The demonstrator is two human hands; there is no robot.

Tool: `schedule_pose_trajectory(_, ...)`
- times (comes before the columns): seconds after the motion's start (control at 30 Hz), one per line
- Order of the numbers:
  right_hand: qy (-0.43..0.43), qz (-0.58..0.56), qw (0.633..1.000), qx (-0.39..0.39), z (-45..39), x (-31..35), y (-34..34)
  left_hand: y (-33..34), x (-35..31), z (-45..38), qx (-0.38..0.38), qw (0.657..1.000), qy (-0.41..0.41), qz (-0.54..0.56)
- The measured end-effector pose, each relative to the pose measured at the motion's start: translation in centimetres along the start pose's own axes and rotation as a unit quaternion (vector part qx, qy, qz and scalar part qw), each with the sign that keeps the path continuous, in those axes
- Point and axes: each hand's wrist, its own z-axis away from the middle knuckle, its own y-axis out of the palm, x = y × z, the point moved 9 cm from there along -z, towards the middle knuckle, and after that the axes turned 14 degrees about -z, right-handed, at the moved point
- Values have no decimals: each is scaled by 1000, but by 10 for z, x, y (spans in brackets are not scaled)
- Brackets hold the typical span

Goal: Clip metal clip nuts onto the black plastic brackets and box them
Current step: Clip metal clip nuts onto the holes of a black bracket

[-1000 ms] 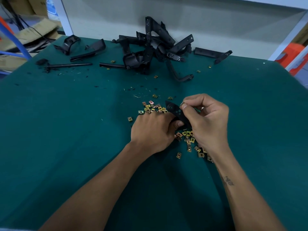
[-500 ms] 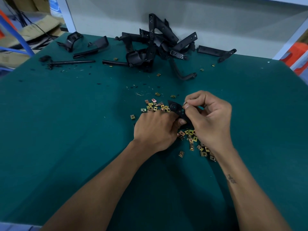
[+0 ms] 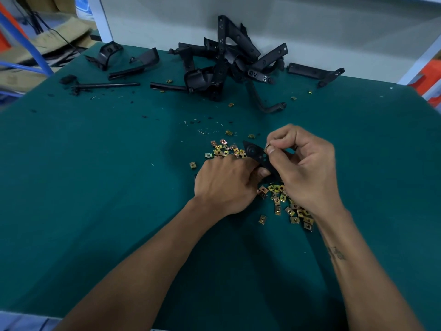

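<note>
**Clip nut pinched at bracket edge**

No legible writing or brand marks anywhere. L hand [image 3: 224, 185] grips black bracket [image 3: 257, 154], a flat pointed piece w/ round boss & small holes, held just above green mat [image 3: 95, 187]. R hand [image 3: 305, 168] pinches a clip nut [image 3: 267, 147] btwn thumb & forefinger, touching bracket edge. Loose brass-coloured nuts [image 3: 224, 149] lie around both hands. Bracket pile [image 3: 229, 65] at mat's far side.

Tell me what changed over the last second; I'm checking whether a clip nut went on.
Nothing visibly changed. The left hand still grips the black bracket, the right hand still pinches a clip nut at its edge, and the loose clip nuts lie as before.
</note>
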Motion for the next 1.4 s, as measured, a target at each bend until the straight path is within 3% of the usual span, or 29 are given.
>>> schedule_pose_trajectory(0.6, 9, -60, 991, -120, 5, -12, -17, -4, -1, 0, -18, 1000, 1, -4)
schedule_pose_trajectory(1.13, 20, -56, 993, -98, 4, -14, -14, -4, -3, 0, -12, 1000, 7, 13)
schedule_pose_trajectory(1.4, 36, -68, 985, -152, 12, -20, -15, -5, -3, 0, -7, 1000, 5, -4)
